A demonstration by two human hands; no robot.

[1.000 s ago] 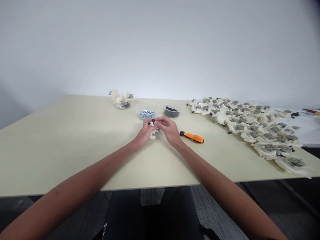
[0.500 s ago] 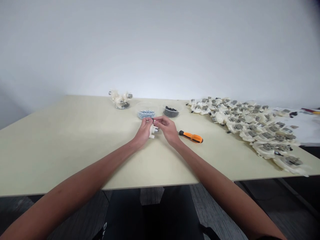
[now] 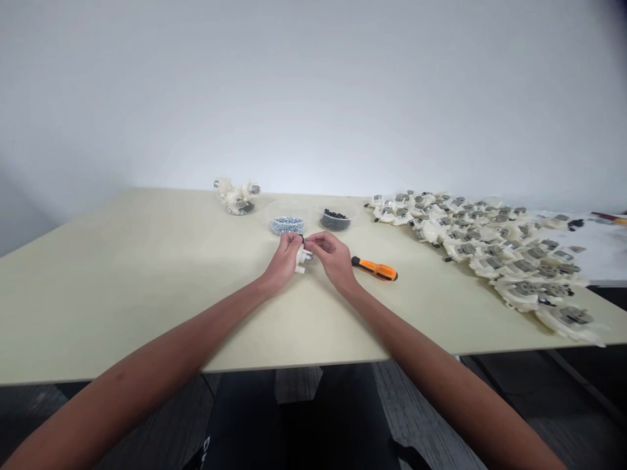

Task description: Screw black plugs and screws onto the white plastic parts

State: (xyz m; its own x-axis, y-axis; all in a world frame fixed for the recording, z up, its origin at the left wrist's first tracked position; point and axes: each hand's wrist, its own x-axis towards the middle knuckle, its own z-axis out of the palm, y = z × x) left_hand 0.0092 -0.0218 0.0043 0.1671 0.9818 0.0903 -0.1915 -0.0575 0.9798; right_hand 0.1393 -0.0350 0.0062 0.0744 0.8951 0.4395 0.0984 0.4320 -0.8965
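Note:
Near the middle of the table, my left hand point(image 3: 284, 260) is closed around a white plastic part with a silvery motor point(image 3: 302, 257). A small black piece point(image 3: 302, 239) shows at the top of that part, by the left thumb. My right hand point(image 3: 333, 256) is pinched at the same spot; a tiny metallic thing, perhaps a screw, shows at its fingertips but is too small to name surely. Just right of that hand lies an orange and black screwdriver point(image 3: 376, 269), its tip hidden behind the wrist.
Behind my hands stand a clear tub of small silvery screws point(image 3: 287, 225) and a clear tub of black pieces point(image 3: 335, 220). White motor assemblies point(image 3: 235, 192) are heaped at back left. Many similar assemblies point(image 3: 490, 245) cover the table's right side. The table's front edge point(image 3: 294, 367) runs before me.
Both hands have shifted slightly right with the white part. The right fingertips have drawn back a little from the left thumb, showing more of the black piece.

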